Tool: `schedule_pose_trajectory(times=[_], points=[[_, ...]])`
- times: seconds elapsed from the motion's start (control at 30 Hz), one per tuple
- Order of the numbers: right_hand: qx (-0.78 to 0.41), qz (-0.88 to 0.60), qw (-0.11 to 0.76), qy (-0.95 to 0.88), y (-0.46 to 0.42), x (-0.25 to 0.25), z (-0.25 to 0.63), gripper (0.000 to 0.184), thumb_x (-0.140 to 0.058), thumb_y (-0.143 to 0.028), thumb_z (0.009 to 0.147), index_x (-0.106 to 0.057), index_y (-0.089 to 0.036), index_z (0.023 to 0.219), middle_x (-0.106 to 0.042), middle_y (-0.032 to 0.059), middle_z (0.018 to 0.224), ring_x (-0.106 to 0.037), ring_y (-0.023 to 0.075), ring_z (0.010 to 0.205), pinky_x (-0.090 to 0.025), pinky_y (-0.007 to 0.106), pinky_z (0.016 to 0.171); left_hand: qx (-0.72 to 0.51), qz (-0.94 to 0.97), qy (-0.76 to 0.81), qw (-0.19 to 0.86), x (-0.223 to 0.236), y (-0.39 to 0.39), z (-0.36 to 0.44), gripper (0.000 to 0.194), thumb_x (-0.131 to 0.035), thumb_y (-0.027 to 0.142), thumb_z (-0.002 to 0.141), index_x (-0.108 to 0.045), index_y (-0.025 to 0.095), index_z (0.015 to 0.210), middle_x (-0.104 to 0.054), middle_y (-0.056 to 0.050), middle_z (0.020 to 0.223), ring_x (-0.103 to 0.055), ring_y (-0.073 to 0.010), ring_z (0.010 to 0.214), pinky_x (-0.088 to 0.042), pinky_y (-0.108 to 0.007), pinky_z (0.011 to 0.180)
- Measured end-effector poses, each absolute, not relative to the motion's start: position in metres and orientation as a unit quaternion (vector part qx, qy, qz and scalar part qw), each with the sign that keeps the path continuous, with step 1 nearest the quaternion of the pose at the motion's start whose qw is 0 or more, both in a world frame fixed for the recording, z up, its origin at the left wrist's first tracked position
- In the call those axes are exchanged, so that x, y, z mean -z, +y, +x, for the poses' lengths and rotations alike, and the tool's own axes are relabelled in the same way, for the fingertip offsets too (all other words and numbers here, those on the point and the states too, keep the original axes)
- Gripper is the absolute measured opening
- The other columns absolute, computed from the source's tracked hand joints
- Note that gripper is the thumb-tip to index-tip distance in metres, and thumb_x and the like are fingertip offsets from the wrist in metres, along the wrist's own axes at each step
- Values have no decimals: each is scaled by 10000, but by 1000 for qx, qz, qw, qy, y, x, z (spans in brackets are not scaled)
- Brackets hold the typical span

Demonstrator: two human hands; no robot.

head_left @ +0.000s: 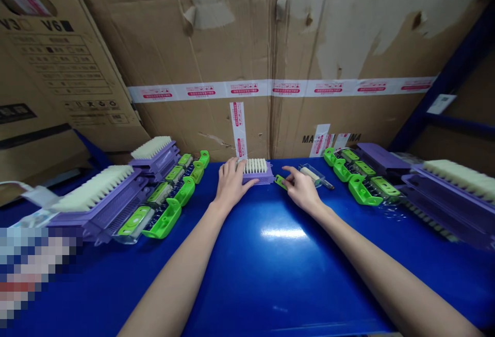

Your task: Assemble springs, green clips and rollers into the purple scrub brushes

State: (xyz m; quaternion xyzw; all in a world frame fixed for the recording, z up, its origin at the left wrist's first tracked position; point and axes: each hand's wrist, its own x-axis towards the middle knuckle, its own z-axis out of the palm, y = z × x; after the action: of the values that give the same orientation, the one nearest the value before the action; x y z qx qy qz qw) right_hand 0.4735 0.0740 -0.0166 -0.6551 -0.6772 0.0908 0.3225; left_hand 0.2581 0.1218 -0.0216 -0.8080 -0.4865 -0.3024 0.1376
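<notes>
1. The left hand (231, 182) is planted on the purple block (262, 177), fingers partly spread over its left end, thumb along the near side, holding it on the blue table (278, 275).
2. The right hand (302, 186) points its forefinger outward, other fingers curled, a small green piece (281, 181) pinched just beside the block's right end.
3. Near that hand sits a clear case (319, 177).
4. Green brackets (164, 221) line the left; more line the right.

white glare on blue table (286, 275); right edge blurred
</notes>
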Motion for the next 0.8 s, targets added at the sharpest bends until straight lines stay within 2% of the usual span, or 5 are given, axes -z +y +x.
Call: schedule_pose_trajectory(times=[0.17,0.3,0.4,0.57,0.8], points=[[-60,-667,311,-675,72,15,474,447,-521,-218,845,-497,-201,1291,-714,32,925,-645,189,834,-452,277,729,302,-805,-490,144,21,122,257,613,-605,528,784,-472,163,1258,-471,-187,1308,-401,-337,1254,-334,-492,1025],[31,-673,258,-693,70,14,475,454,-476,-203,863,-478,-209,1318,-704,57,975,-626,215,895,-453,290,711,301,-787,-513,163,20,122,256,582,-600,529,787,-488,184,1242,-464,-189,1310,-397,-341,1253,-319,-514,1026],[75,-651,218,-724,69,13,474,453,-470,-191,866,-483,-199,1318,-698,75,997,-599,227,953,-450,303,763,299,-766,-539,181,20,121,255,562,-583,526,801,-488,181,1235,-484,-186,1275,-436,-336,1204,-335,-515,1006],[71,-610,164,-772,67,11,471,454,-483,-198,875,-471,-168,1328,-676,98,1086,-577,239,1011,-422,343,858,302,-739,-569,197,19,119,254,589,-584,535,795,-472,160,1236,-497,-189,1234,-482,-338,1123,-390,-500,946],[61,-600,165,-780,64,9,471,425,-445,-230,902,-485,-147,1317,-673,109,1084,-577,237,1011,-408,337,866,296,-707,-620,169,19,117,256,693,-533,613,790,-448,98,1246,-504,-208,1189,-526,-352,1068,-447,-477,859]])
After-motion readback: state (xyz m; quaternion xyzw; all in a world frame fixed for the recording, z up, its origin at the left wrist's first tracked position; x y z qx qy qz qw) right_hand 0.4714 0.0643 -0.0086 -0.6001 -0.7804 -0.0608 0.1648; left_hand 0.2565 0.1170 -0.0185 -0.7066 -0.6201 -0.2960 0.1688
